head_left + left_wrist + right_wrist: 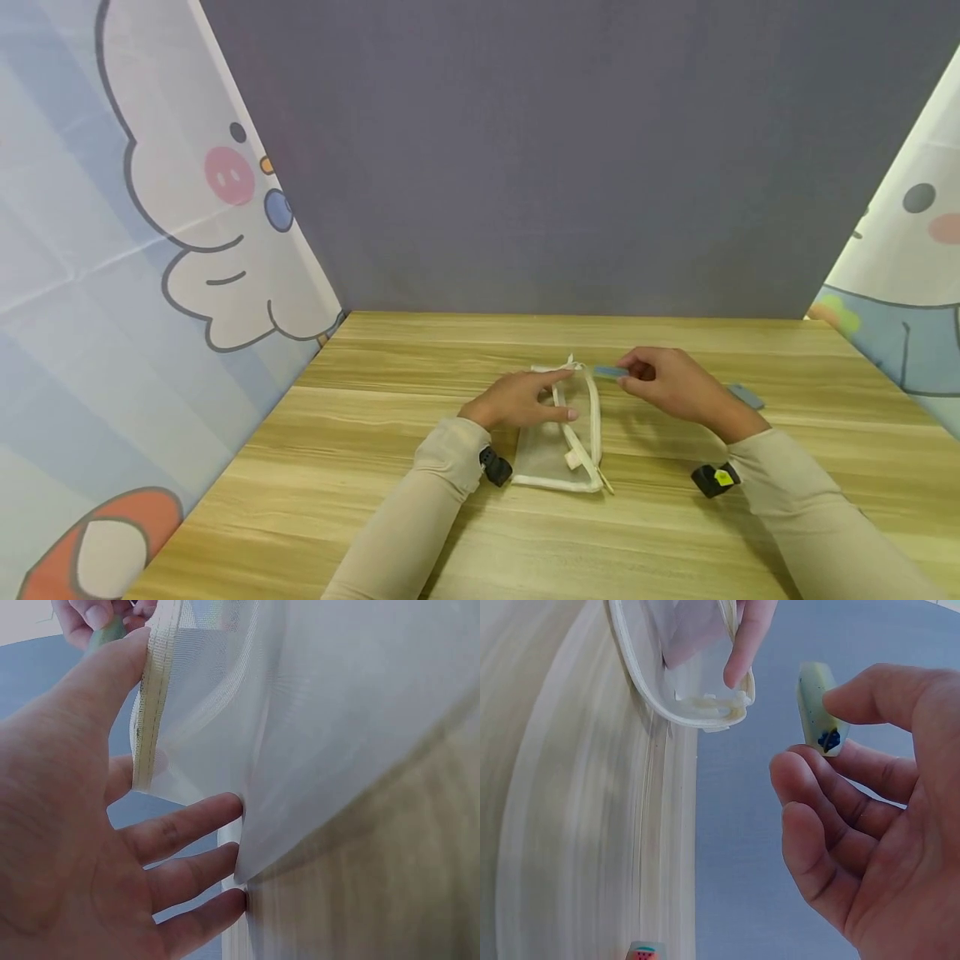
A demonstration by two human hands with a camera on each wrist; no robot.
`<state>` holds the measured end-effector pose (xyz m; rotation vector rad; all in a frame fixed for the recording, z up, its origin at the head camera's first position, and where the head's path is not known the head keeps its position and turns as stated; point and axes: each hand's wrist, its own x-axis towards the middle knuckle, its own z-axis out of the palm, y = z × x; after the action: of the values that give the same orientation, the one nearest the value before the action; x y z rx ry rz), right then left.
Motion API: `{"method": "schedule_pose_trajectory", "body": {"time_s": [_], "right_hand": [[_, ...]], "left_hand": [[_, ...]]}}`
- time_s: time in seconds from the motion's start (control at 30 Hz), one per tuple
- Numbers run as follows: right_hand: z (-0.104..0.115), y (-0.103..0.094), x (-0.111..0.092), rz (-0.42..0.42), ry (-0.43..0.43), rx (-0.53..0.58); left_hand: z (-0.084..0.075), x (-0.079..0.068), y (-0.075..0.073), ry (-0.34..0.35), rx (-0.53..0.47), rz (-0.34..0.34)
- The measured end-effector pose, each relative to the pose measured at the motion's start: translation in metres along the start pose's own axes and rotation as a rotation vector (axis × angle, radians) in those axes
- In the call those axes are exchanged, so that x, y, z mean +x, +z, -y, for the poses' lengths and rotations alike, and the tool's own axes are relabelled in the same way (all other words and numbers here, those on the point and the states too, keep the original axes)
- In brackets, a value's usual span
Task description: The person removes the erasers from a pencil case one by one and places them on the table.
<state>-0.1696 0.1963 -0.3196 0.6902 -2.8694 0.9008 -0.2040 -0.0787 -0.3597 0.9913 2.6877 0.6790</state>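
A white mesh zip pouch (542, 457) lies on the table with its zipped side open. My left hand (519, 400) holds the pouch by its opening, the thumb on one side of the zip tape (155, 697) and the index finger behind it. The other fingers of that hand stretch out against the mesh. Just right of the opening, my right hand (678, 387) pinches a small flat oblong piece (814, 697) between thumb and fingers. It is pale green with a dark blue print, held above the table.
Another small flat piece (746, 396) rests on the table behind my right wrist; in the right wrist view its end (643, 951) shows a red watermelon print. A grey panel (562, 167) stands along the table's (360, 467) far edge. Printed cloths (75, 250) hang at both sides.
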Motion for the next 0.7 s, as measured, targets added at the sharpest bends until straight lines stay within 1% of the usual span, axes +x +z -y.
{"method": "schedule_pose_trajectory", "body": {"time_s": [0.3,0.47,0.7], "right_hand": [[-0.0035,-0.001,-0.005,-0.016,-0.012,-0.007],[-0.0048,-0.0035,-0.0074,-0.022,-0.01,-0.021],[-0.0073,-0.0059,-0.0092,-0.019,-0.009,-0.012]], "left_hand": [[0.0026,-0.0003,0.0015,-0.002,0.008,-0.004],[0.0042,0.0014,0.0019,0.02,0.014,-0.009],[0.0029,0.0024,0.001,0.037,0.016,-0.019]]}}
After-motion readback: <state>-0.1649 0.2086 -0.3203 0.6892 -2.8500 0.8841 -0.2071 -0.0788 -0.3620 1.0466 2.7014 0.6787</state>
